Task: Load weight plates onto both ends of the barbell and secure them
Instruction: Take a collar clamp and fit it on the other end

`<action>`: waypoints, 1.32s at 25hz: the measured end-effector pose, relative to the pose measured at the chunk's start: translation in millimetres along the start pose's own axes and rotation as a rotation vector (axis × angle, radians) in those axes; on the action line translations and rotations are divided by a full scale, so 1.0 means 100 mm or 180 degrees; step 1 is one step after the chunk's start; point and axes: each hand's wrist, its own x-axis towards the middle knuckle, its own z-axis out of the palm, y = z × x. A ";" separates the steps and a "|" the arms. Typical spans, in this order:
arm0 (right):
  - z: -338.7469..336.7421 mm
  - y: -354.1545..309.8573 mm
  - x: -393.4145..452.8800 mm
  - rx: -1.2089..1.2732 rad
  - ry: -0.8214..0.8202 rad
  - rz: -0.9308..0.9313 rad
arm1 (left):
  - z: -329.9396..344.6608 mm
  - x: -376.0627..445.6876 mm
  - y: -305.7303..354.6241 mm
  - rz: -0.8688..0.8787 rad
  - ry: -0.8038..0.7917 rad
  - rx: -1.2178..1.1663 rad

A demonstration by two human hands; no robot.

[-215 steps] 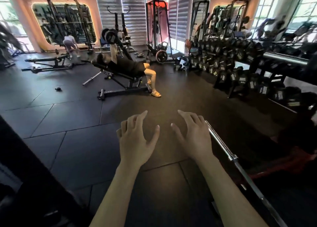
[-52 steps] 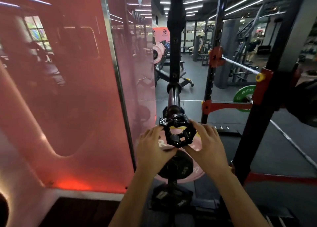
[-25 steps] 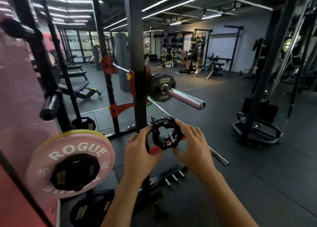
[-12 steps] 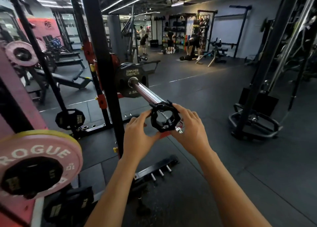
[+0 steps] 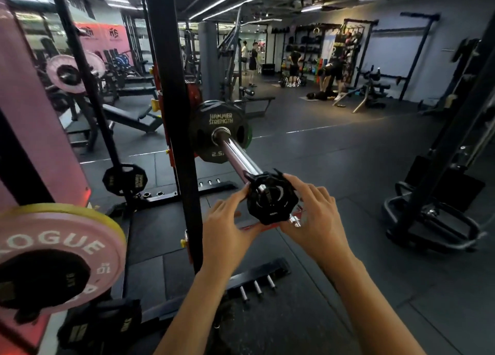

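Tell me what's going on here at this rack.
A person is fitting a black barbell collar onto the end of the barbell sleeve, gripping it with the left hand and right hand. A black Hammer Strength plate already sits further up the sleeve, with a green plate edge behind it. The collar sits at the sleeve's tip, apart from the plate, so this end isn't secured yet.

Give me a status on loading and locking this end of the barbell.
Done: a black Hammer Strength plate sits on the sleeve, with a green plate behind it. In hand: the left hand and right hand hold the collar on the sleeve's tip. Left: slide it against the plate and clamp. The other end is out of view.
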 end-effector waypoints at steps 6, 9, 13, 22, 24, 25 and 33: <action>0.12 0.12 -0.02 0.0002 0.0100 -0.0164 | 0.14 -0.08 -0.16 0.0394 0.0232 0.0274; 0.26 0.15 0.05 0.0094 0.0121 -0.0137 | 0.19 0.00 -0.23 0.0424 0.0244 0.0326; 0.43 0.23 0.23 0.0411 0.0130 -0.0125 | 0.26 0.14 -0.35 0.0275 0.0251 0.0389; 0.99 0.47 0.83 0.1048 -0.0102 -0.0288 | 0.45 0.60 -0.70 -0.0265 0.0450 0.0479; 1.16 0.56 1.03 0.1228 -0.0153 -0.0349 | 0.52 0.74 -0.80 -0.0310 0.0587 0.0477; 1.24 0.61 1.14 0.1280 -0.0178 -0.0387 | 0.55 0.81 -0.85 -0.0289 0.0654 0.0497; 1.93 0.88 1.79 0.1193 -0.0244 -0.0650 | 0.77 1.29 -1.23 -0.0584 0.0934 0.0786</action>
